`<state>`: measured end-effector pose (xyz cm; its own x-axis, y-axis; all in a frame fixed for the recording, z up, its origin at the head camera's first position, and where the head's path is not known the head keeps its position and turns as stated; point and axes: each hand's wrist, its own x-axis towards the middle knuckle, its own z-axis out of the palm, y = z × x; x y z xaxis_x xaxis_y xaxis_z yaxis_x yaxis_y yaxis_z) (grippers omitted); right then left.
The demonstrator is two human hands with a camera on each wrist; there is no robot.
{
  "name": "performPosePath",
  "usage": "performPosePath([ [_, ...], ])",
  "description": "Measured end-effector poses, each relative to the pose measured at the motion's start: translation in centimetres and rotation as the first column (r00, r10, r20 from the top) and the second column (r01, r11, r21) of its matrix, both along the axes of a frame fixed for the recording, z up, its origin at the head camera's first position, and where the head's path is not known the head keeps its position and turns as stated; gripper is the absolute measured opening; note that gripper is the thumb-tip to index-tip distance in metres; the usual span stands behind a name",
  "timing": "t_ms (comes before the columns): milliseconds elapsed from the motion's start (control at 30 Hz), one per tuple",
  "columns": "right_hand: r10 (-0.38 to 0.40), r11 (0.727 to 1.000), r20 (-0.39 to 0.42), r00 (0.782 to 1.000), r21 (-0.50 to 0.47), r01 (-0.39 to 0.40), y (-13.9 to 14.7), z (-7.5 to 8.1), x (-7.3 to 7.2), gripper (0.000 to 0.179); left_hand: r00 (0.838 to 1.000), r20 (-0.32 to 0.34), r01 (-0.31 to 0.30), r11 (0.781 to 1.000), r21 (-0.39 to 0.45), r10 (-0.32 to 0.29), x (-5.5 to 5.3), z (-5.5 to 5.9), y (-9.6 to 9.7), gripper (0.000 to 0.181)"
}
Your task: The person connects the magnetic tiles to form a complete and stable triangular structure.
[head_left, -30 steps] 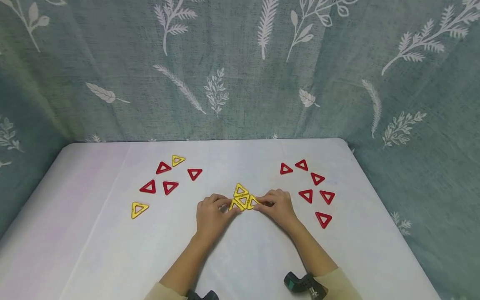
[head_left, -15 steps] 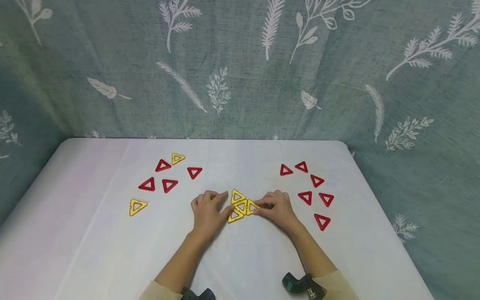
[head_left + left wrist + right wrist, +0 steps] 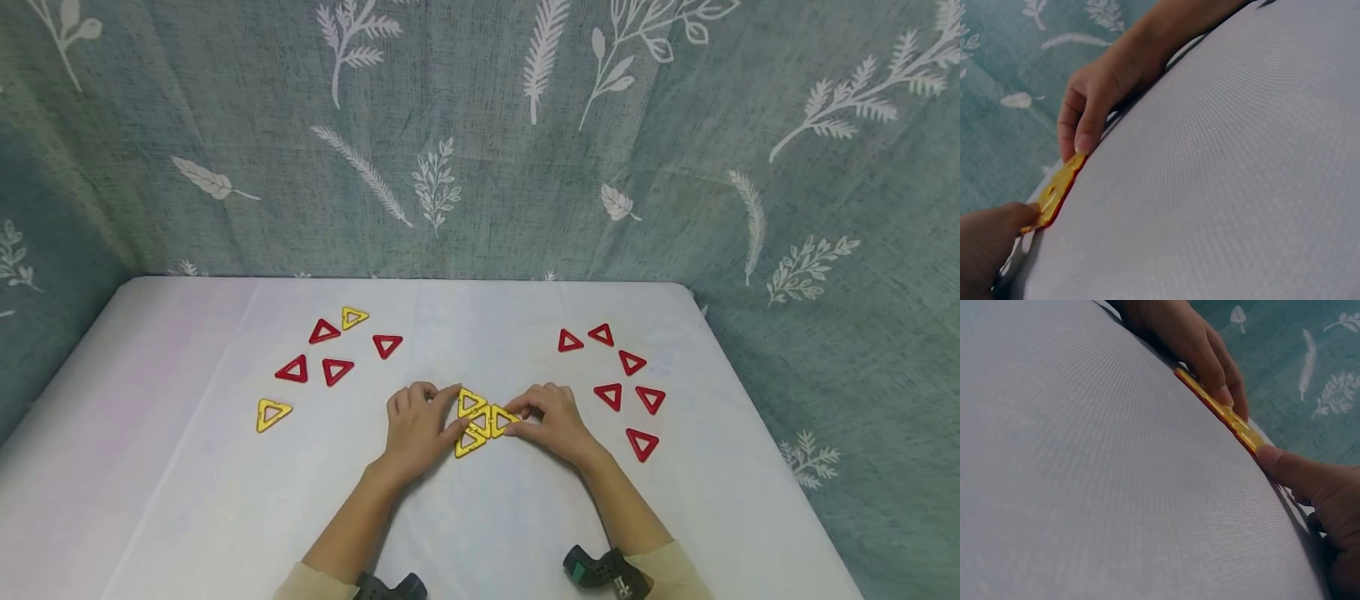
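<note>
Several yellow triangular frame tiles (image 3: 480, 422) lie joined edge to edge as one flat group at mid-table. My left hand (image 3: 416, 427) holds the group's left side, index fingertip at the far tile's corner and thumb on the inner edge. On the other side, my right hand (image 3: 553, 423) pinches the right-hand tile (image 3: 497, 423) between thumb and index finger. Seen edge-on in the left wrist view, the yellow tiles (image 3: 1054, 194) show a red line along their lower edge. The right wrist view shows the right thumb (image 3: 1272, 457) on the end of the yellow tiles (image 3: 1207, 400).
Red triangular tiles (image 3: 337, 371) and two loose yellow ones, the nearer yellow tile (image 3: 262, 414) and the farther yellow tile (image 3: 347, 317), lie at the left. More red tiles (image 3: 642, 444) lie scattered at the right. A leaf-patterned cloth (image 3: 480, 208) hangs behind the white table (image 3: 225, 517).
The joined yellow group has turned anticlockwise and shifted slightly towards me. My left index finger lifted away half a second ago and is back at the far tile. The right hand keeps its pinch.
</note>
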<state>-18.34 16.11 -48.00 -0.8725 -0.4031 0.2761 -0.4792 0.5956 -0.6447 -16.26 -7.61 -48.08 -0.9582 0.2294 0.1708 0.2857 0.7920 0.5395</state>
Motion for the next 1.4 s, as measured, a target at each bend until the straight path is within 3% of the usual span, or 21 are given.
performPosePath([
  [333,0.012,1.000,-0.043,0.999,0.028,-0.011,0.0,0.2,0.2,0.028,0.994,0.100,-0.063,0.982,0.177,0.045,-0.1,0.3,0.0,0.054],
  [467,0.004,0.999,-0.050,0.999,0.038,-0.002,0.1,0.1,0.1,0.026,0.992,0.115,-0.077,0.977,0.199,0.055,-0.2,0.4,0.0,0.048],
  [900,-0.014,0.999,-0.013,1.000,0.033,0.015,-0.1,0.2,0.1,0.019,0.997,0.047,-0.066,0.970,0.233,0.056,-0.2,0.2,-0.2,0.019],
  [1100,0.000,1.000,-0.020,1.000,0.001,0.000,-0.3,0.2,0.1,0.023,0.997,0.045,-0.069,0.965,0.253,0.060,-0.1,0.0,-0.1,0.017],
  [1267,-0.037,0.999,0.013,0.999,-0.026,0.038,-0.6,0.0,0.5,0.022,0.998,0.016,-0.057,0.965,0.258,0.055,0.0,-0.3,-0.1,0.016],
  [1400,-0.053,0.995,-0.010,0.999,-0.084,0.052,-1.2,-0.3,0.8,0.017,0.999,0.005,-0.044,0.966,0.255,0.044,0.0,-0.4,-0.2,0.015],
])
